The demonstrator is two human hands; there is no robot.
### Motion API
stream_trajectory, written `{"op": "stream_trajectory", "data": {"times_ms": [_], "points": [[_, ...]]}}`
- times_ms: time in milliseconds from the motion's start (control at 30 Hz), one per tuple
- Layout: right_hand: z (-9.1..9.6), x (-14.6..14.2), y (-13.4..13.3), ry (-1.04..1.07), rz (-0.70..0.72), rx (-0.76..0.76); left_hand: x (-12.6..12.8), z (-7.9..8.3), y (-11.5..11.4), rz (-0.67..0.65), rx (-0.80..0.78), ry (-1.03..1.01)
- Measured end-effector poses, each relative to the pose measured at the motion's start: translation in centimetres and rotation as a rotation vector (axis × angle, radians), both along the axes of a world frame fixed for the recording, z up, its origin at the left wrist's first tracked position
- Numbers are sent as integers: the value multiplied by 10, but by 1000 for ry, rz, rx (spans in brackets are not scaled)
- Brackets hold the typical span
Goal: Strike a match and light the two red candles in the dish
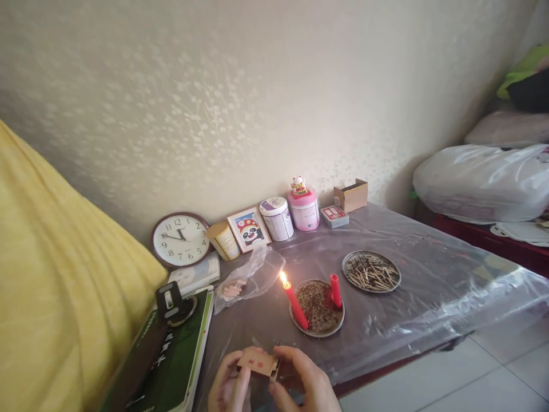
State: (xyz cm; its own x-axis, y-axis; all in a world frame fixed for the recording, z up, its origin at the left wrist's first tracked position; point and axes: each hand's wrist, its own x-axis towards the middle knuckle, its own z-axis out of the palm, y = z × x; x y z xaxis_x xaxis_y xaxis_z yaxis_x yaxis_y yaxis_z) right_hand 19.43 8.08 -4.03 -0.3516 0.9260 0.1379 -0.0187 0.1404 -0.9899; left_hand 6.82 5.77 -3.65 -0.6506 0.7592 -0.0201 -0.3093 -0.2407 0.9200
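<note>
Both of my hands hold a small brown matchbox (pixel 258 362) at the bottom edge of the view. My left hand (pixel 228 386) grips its left end, and my right hand (pixel 304 382) pinches its right end, where the drawer sticks out a little. Just beyond them a round metal plate (pixel 318 331) carries a lit red candle (pixel 295 305), leaning left, and a shorter unlit red candle (pixel 335 290). A second metal plate (pixel 371 271) to the right is full of matchsticks.
The table is covered in clear plastic sheet (pixel 429 286). A green book (pixel 175 355), a wall clock (pixel 180 240), a plastic bag (pixel 249 277), tins, a framed picture and a cardboard box (pixel 351 195) line the left and the wall. Yellow cloth (pixel 51 274) hangs at left.
</note>
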Motion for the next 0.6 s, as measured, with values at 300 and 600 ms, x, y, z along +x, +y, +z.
{"op": "stream_trajectory", "data": {"times_ms": [300, 600], "points": [[13, 7, 3, 25, -54, 35, -3, -3, 2, -65, 71, -42], [26, 17, 1, -221, -11, 298, 13, 10, -2, -224, -76, -20]]}}
